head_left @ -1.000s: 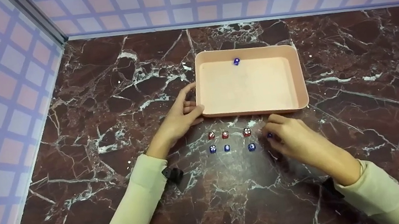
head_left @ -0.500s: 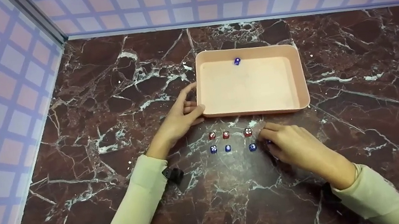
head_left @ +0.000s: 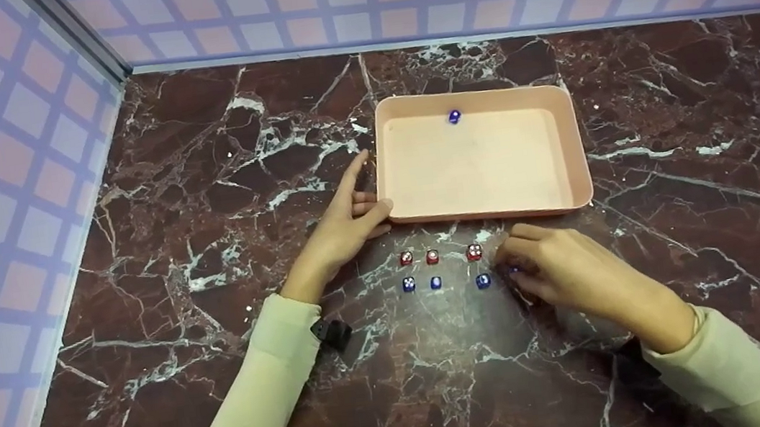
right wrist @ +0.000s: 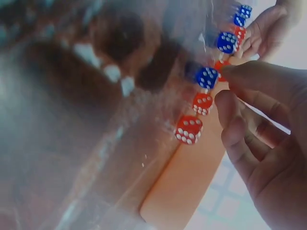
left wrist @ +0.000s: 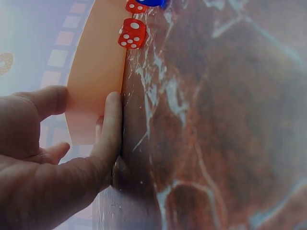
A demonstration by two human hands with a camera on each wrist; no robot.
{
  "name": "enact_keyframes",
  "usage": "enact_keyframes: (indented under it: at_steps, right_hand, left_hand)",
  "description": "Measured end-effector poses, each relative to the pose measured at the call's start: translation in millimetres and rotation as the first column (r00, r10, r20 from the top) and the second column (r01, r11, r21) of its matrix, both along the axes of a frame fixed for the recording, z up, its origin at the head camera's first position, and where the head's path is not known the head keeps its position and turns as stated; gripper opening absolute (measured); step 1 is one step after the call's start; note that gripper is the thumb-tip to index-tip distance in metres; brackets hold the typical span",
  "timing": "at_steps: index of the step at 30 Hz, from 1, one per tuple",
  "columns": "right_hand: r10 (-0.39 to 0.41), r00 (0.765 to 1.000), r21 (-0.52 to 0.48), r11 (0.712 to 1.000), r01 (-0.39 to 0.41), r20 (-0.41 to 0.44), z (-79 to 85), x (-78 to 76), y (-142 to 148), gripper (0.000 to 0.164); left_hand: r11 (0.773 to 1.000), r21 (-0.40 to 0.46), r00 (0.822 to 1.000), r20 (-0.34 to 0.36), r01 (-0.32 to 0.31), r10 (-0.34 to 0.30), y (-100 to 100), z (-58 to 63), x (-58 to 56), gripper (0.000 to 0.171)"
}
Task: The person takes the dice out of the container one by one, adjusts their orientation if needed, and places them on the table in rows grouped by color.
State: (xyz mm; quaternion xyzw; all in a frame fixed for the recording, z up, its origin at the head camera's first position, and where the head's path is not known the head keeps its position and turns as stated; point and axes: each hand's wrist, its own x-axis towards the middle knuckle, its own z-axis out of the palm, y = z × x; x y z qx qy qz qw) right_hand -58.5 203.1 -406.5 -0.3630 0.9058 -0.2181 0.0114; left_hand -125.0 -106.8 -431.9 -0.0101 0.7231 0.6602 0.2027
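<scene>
In the head view my left hand (head_left: 346, 228) rests against the left front corner of a peach tray (head_left: 489, 216), its index finger stretched along the side. The left wrist view shows its thumb (left wrist: 113, 115) touching the outer wall. My right hand (head_left: 560, 260) is low over the table, right of the dice rows. In the right wrist view a blue die (right wrist: 207, 76) sits on the table at the thumb tip; thumb and index finger stand apart, and the die is not between their tips. Two red dice, one nearer (right wrist: 188, 129) and one farther (right wrist: 202, 103), lie close to these fingers.
Red dice (head_left: 432, 257) form a row before the tray, with a row of blue dice (head_left: 436, 283) nearer me. Another blue die (head_left: 454, 116) lies inside the tray at its back wall. Checkered panels (head_left: 354, 6) border the marbled table (head_left: 226, 377) at the back and left.
My right hand has lowered the blue die to the table beside the blue row; the die then stays in place. My left index finger has lifted slightly away from the tray's side.
</scene>
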Motion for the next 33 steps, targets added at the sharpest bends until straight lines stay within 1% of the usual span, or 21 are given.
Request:
enact_keyframes:
  at_steps: [3, 6, 10, 14, 18, 24, 28, 33]
  right_hand:
    - [0.006, 1.0, -0.018, 1.0, -0.006, 0.004, 5.8, -3.8, 1.1, 0.022]
    - [-0.007, 1.0, -0.053, 0.999, 0.007, 0.006, 11.0, -8.7, 1.0, 0.016]
    - [-0.064, 0.998, -0.103, 0.993, 0.061, -0.021, 16.2, -19.8, -0.3, 0.01]
    - [-0.124, 0.992, -0.137, 0.983, 0.118, -0.038, 16.9, -31.7, -1.1, 0.007]
    - [-0.158, 0.987, -0.16, 0.975, 0.152, -0.029, 16.4, -44.4, -0.3, 0.005]
    - [-0.184, 0.983, -0.163, 0.971, 0.177, -0.026, 16.4, -70.6, -2.1, 0.012]
    - [-0.19, 0.981, -0.158, 0.971, 0.182, -0.034, 14.6, -85.1, -5.4, 0.014]
    - [-0.198, 0.98, -0.167, 0.967, 0.194, -0.005, 13.4, -101.7, -11.8, 0.02]
  left_hand:
    - [1.0, -0.006, 1.0, -0.001, 0.0, 0.0, 0.6, 0.3, -0.5, 0.081]
    - [1.0, -0.011, 1.0, -0.002, 0.004, -0.004, 0.6, -0.3, -0.5, 0.076]
    - [1.0, -0.007, 1.0, -0.005, -0.004, 0.004, -0.4, -1.4, -0.7, 0.072]
    - [1.0, -0.004, 1.0, -0.005, -0.009, 0.009, -0.3, -1.9, -0.5, 0.071]
    - [1.0, -0.007, 1.0, -0.005, -0.001, 0.0, 0.5, -0.6, -0.7, 0.07]
    - [1.0, -0.013, 1.0, -0.001, -0.002, 0.002, 0.5, 2.2, -1.2, 0.069]
    - [1.0, -0.009, 1.0, -0.001, -0.002, 0.002, 0.6, 0.0, -0.6, 0.069]
    - [1.0, 0.0, 1.0, -0.004, -0.004, 0.004, 0.7, -0.6, -0.5, 0.068]
